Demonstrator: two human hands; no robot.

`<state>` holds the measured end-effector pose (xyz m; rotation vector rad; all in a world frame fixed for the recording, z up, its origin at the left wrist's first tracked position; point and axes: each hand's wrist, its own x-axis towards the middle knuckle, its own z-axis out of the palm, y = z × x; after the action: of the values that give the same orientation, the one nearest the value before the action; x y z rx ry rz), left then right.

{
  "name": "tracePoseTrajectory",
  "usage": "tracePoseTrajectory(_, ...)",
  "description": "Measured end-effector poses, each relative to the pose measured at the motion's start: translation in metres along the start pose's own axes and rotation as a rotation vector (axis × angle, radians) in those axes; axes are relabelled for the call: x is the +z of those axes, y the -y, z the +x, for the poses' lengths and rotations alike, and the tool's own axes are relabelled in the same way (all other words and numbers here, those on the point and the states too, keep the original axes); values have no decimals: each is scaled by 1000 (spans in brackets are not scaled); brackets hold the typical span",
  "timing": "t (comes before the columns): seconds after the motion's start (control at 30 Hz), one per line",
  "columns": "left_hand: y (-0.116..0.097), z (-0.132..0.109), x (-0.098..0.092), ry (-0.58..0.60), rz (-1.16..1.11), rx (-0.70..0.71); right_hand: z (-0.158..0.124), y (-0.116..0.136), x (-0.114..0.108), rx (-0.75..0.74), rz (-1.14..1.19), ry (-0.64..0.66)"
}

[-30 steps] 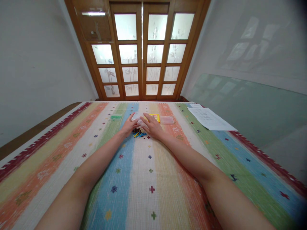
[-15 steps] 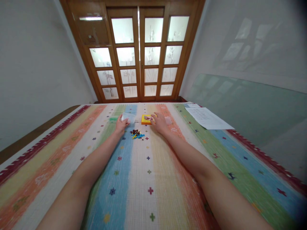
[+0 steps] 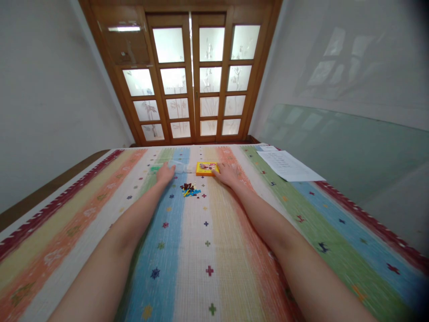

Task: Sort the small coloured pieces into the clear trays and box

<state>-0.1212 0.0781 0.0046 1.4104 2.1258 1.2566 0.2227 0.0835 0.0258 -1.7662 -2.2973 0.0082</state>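
Small pieces (image 3: 190,191), yellow box (image 3: 207,168), white paper (image 3: 291,166) on striped tablecloth (image 3: 196,268)

Bare left hand (image 3: 165,173), left of the flat yellow rectangular box (image 3: 205,168); bare right hand (image 3: 229,173), at its right edge; both arms (image 3: 115,243) outstretched.

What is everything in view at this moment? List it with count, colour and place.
Flat box: one, yellow, beside the right hand
Small pieces: uncounted pile, dark brown, blue, yellow, nearer than the box
Plastic item: one, clear, beside the left hand
Green item: one, partly hidden, left of the left hand
Paper sheets: two, white, far right
Tablecloth: one, multicoloured stripes, underneath
Doors: one set, brown, glass-paned, far end
Panel: one, pale green, right wall
Walls: two, greyish, either side
Left hand, right hand: one each, bare, over the tablecloth
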Motion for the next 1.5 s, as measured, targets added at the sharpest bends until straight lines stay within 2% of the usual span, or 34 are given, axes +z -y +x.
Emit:
tracePoseTrajectory(0.17, 4, 0, -18, 63, 423, 91, -1, -3, 0, -53, 15, 20)
tracePoseTrajectory(0.3, 16, 6, -37, -72, 552, 236, -1, 0, 3, -21, 1, 0)
tracePoseTrajectory(0.37, 27, 13, -47, -86, 605, 234, -1, 1, 4, -20, -1, -13)
tracePoseTrajectory(0.5, 49, 31, -62, 109, 657, 177, -1, 1, 8, -23, 8, -36)
tracePoseTrajectory(0.8, 66, 62, -88, 226, 716, 284, 6, 11, 19, 2, -27, -88)
tracePoseTrajectory(1.03, 91, 51, -94, 160, 534, 291, 11, 16, 16, -42, -34, -48)
tracePoseTrajectory(1.17, 92, 44, -93, -66, 307, 141, 18, 27, 19, -14, -37, -46)
tracePoseTrajectory(1.23, 85, 42, -89, -172, 159, 85, 22, 33, 23, -5, -35, -50)
tracePoseTrajectory(1.33, 66, 35, -77, -238, -53, 103, 24, 39, 27, 3, -23, -71)
tracePoseTrajectory(1.4, 49, 25, -64, -228, -164, 126, 22, 38, 28, -23, -3, -92)
tracePoseTrajectory(1.5, 22, 4, -43, -102, -291, 208, 19, 35, 25, -70, 47, -169)
